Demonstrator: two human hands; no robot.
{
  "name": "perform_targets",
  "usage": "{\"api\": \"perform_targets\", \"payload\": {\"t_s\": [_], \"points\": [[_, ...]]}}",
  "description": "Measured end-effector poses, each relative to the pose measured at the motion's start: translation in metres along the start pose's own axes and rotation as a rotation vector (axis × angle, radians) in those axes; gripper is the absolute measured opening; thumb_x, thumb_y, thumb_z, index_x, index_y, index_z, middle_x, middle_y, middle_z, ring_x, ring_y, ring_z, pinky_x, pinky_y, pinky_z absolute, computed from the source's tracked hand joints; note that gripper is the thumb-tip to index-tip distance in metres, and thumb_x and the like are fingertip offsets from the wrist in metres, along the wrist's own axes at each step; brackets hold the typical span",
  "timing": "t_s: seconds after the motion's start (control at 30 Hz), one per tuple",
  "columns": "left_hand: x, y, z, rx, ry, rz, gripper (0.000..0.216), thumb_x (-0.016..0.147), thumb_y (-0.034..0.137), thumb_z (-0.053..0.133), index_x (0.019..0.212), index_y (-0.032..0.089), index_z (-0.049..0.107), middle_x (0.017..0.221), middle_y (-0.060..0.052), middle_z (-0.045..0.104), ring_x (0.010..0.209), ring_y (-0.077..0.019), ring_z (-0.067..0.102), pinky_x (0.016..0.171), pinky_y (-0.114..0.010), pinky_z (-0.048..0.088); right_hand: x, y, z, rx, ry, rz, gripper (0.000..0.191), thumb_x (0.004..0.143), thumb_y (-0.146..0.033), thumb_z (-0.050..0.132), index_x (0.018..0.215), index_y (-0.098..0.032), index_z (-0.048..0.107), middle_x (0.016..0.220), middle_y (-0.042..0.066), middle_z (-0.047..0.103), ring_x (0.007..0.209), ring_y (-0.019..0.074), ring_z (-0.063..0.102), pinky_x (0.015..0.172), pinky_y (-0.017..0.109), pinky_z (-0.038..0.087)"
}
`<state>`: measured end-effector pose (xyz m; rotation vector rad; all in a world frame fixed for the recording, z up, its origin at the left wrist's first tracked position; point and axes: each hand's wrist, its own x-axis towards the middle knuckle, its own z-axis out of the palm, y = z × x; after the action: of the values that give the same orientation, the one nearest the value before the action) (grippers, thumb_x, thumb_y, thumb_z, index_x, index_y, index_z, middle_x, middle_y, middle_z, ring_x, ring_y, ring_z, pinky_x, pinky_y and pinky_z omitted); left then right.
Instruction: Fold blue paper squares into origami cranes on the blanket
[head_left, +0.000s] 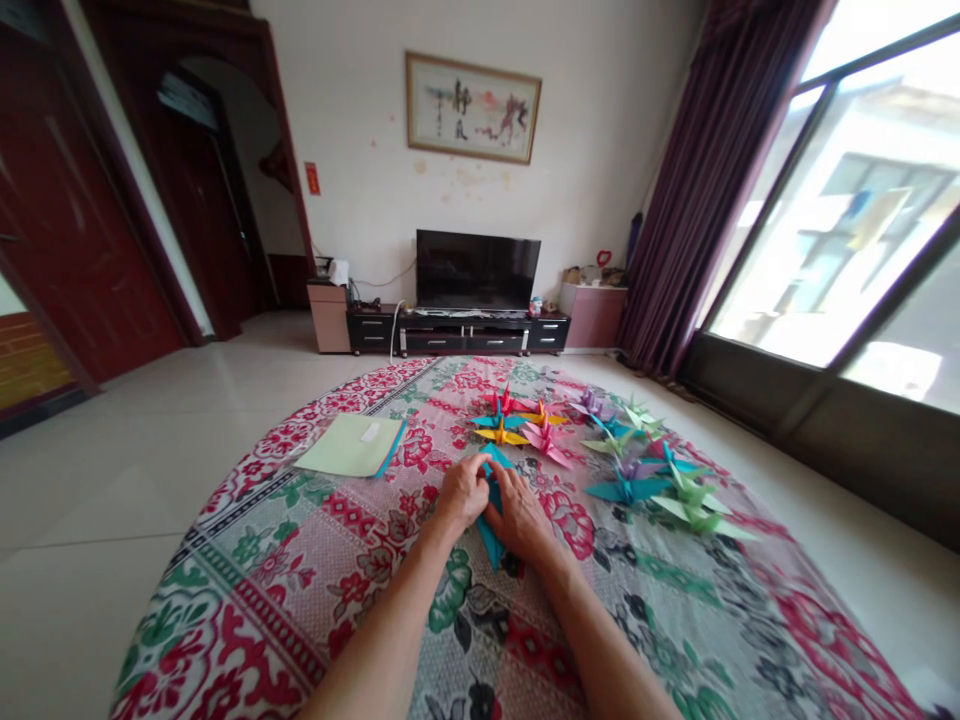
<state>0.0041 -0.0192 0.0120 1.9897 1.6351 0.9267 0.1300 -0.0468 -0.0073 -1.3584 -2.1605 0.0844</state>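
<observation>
A blue folded piece of origami paper (491,545) lies on the patterned tablecloth in front of me, its long points running away from and toward me. My left hand (465,488) is closed, its bent fingers gripping the paper's left side near the far end. From the right, my right hand (517,510) presses on the same paper, thumb and fingers bent over it. The two hands touch around the paper's middle, so part of it is hidden beneath them. Just beyond the fingertips sit folded paper cranes, among them a yellow crane (501,436) and a pink crane (547,440).
A stack of square paper (352,445), pale green on top with blue below, lies to the left with a small white piece on it. More cranes, including a green crane (697,505), cluster at the right. Past the round table (300,610) stands a television (478,270) on a low cabinet.
</observation>
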Motion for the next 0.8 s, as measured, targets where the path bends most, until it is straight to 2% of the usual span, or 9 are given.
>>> {"api": "perform_targets", "payload": {"t_s": [0.17,0.37,0.47,0.57,0.8], "points": [[0.001,-0.003,0.007,0.031,-0.028,-0.079,0.044,0.073,0.010,0.055,0.115,0.019,0.048,0.094,-0.003,0.065,0.088,-0.0140,0.060,0.081,-0.023,0.044,0.000,0.004,0.004,0.065,0.026,-0.009,0.060,0.077,-0.023,0.050,0.133,-0.016,0.029,0.125,0.014,0.046,0.113,0.0252,0.045,0.094,0.041,0.039],[0.006,0.007,0.005,0.173,-0.082,-0.157,0.027,0.077,0.027,0.058,0.103,0.019,0.055,0.098,-0.006,0.064,0.094,-0.0178,0.059,0.081,-0.025,0.041,-0.002,0.007,0.008,0.115,0.059,-0.011,0.071,0.072,-0.023,0.055,0.136,-0.016,0.024,0.131,0.016,0.040,0.120,0.0267,0.041,0.097,0.044,0.037],[0.006,0.009,0.006,0.271,-0.096,-0.111,0.022,0.081,0.031,0.051,0.097,0.019,0.060,0.098,-0.007,0.063,0.094,-0.0186,0.059,0.078,-0.025,0.042,-0.001,0.006,0.007,0.121,0.050,-0.021,0.070,0.072,-0.023,0.055,0.135,-0.016,0.026,0.130,0.016,0.041,0.119,0.0259,0.041,0.098,0.043,0.036],[0.004,0.009,0.007,0.332,-0.104,-0.056,0.026,0.085,0.033,0.044,0.097,0.019,0.062,0.097,-0.009,0.063,0.092,-0.0190,0.059,0.076,-0.026,0.042,0.000,0.004,0.004,0.129,0.045,-0.032,0.066,0.072,-0.024,0.055,0.133,-0.018,0.029,0.127,0.014,0.044,0.116,0.0252,0.044,0.097,0.044,0.037],[0.000,0.013,0.003,0.369,-0.129,-0.047,0.025,0.084,0.032,0.046,0.097,0.019,0.064,0.098,-0.008,0.061,0.095,-0.0181,0.057,0.079,-0.024,0.042,-0.009,0.002,-0.006,0.161,0.017,-0.042,0.058,0.077,-0.020,0.045,0.132,-0.018,0.030,0.129,0.012,0.045,0.119,0.0214,0.043,0.100,0.040,0.034]]}}
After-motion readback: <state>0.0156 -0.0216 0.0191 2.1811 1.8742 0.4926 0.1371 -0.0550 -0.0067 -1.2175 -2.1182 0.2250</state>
